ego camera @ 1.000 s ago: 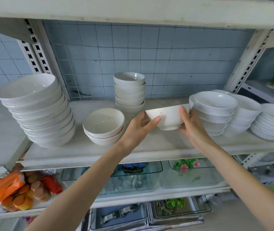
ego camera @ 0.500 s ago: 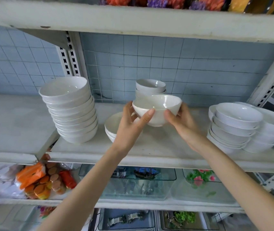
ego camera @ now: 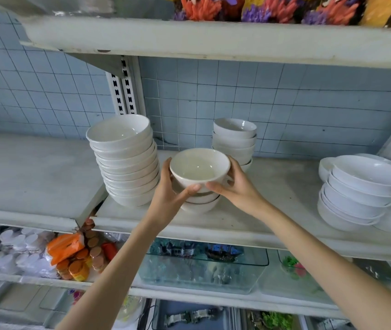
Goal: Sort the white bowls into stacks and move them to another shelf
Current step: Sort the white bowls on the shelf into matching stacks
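Both hands hold one white bowl [ego camera: 199, 166] upright, just above a short stack of wider bowls [ego camera: 200, 202] on the middle shelf [ego camera: 273, 210]. My left hand [ego camera: 169, 196] grips its left side with the thumb under the front. My right hand [ego camera: 233, 186] grips its right side. A tall stack of large bowls [ego camera: 125, 160] stands to the left. Behind the held bowl a stack of small bowls [ego camera: 235, 140] stands against the tiled wall. Shallow white bowls [ego camera: 361, 194] are stacked at the right.
The shelf to the left [ego camera: 27, 172] is bare grey board. An upper shelf [ego camera: 213, 41] carries coloured artificial plants. Below sit glass trays [ego camera: 201, 265], orange packets [ego camera: 70, 253] and white plastic items. A slotted upright [ego camera: 125, 91] stands behind the tall stack.
The bowl, held in both hands, travelled left from beside the right-hand stacks to above the short stack. The view shifted up and left.
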### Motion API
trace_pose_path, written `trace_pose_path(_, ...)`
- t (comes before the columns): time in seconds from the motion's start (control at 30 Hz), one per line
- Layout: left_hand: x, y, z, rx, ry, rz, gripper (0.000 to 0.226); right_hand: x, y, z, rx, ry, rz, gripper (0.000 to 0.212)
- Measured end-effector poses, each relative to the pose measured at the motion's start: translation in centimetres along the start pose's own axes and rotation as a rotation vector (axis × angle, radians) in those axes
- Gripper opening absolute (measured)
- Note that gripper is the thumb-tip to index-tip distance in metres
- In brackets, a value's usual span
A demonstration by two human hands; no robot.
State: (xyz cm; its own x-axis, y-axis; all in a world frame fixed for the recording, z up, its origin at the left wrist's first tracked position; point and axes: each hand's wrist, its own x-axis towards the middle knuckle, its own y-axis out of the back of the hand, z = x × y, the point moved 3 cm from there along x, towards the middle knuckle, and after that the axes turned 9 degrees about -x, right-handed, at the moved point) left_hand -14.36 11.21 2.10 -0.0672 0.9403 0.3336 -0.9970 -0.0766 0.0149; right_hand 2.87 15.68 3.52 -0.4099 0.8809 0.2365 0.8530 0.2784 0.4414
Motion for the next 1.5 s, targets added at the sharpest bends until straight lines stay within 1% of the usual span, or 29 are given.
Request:
trace_pose_path(0.07,0.1,0.1,-0.7,0.022,0.011,-0.006,0.08,0.0,-0.1,0.3,-0.033,-0.012,-0.007,0.083)
trace_pose_path(0.17,0.2,0.1,-1.4,0.004,0.03,-0.009,0.074,-0.1,-0.3,0.5,-0.05,-0.035,-0.024,0.077)
trace_pose_path(0.27,0.0,0.3,-1.8,-0.027,0.031,-0.016,0.082,0.0,-0.6,0.8,-0.059,-0.057,-0.04,0.077)
trace_pose_path(0.4,-0.2,0.8,-1.7,0.036,0.061,-0.001,0.095,-0.2,-1.1,1.3,-0.076,-0.081,-0.06,0.084)
trace_pose_path(0.5,-0.2,0.8,-1.9,0.075,0.073,-0.021,0.084,-0.2,-1.1,1.4,-0.082,-0.083,-0.065,0.087)
trace_pose_path(0.67,0.1,0.8,-2.2,0.099,0.06,-0.041,0.081,-0.2,-1.0,1.5,-0.063,-0.116,-0.082,0.093)
trace_pose_path(0.8,0.0,0.7,-1.9,0.093,0.072,-0.035,0.072,-0.3,-1.1,1.4,-0.049,-0.139,-0.052,0.085)
trace_pose_path(0.87,-0.1,0.7,-1.5,0.107,0.091,-0.038,0.071,-0.5,-1.1,1.2,-0.051,-0.148,-0.047,0.083)
trace_pose_path(0.93,-0.3,0.9,-1.3,0.134,0.122,-0.047,0.082,-0.7,-1.1,0.7,-0.065,-0.16,-0.053,0.089)
trace_pose_path(0.97,-0.4,0.8,-1.1,0.172,0.127,-0.057,0.094,-0.9,-1.0,0.4,-0.075,-0.166,-0.061,0.091)
trace_pose_path(1.0,-0.6,0.7,-0.8,0.218,0.124,-0.07,0.104,-1.1,-1.0,0.0,-0.088,-0.172,-0.07,0.091)
trace_pose_path(1.03,-0.8,0.5,-0.4,0.263,0.117,-0.085,0.109,-1.5,-0.9,-0.5,-0.108,-0.18,-0.077,0.088)
trace_pose_path(1.1,-1.3,0.3,0.2,0.372,0.086,-0.098,0.104,-2.5,-0.4,-1.3,-0.191,-0.186,-0.079,0.081)
trace_pose_path(1.13,-1.5,0.3,0.5,0.445,0.043,-0.098,0.099,-3.2,0.0,-1.5,-0.271,-0.187,-0.063,0.082)
trace_pose_path(1.2,-1.8,0.4,1.2,0.596,-0.053,-0.092,0.09,-4.7,1.1,-2.0,-0.557,-0.174,0.006,0.083)
trace_pose_path(1.27,-2.1,0.3,1.9,0.74,-0.12,-0.103,0.086,-6.6,2.5,-2.6,-0.888,-0.112,0.105,0.076)
trace_pose_path(1.3,-2.3,0.2,2.3,0.799,-0.135,-0.118,0.084,-7.6,3.2,-2.9,-1.007,-0.083,0.149,0.072)
trace_pose_path(1.37,-2.6,-0.2,3.3,0.902,-0.159,-0.144,0.08,-9.6,4.4,-3.4,-1.161,-0.076,0.208,0.069)
trace_pose_path(1.4,-2.7,-0.5,3.6,0.947,-0.177,-0.155,0.079,-10.6,5.0,-3.3,-1.232,-0.082,0.235,0.07)
trace_pose_path(1.5,-3.2,-1.5,4.6,1.048,-0.249,-0.168,0.077,-13.4,7.0,-2.6,-1.409,-0.192,0.25,0.078)
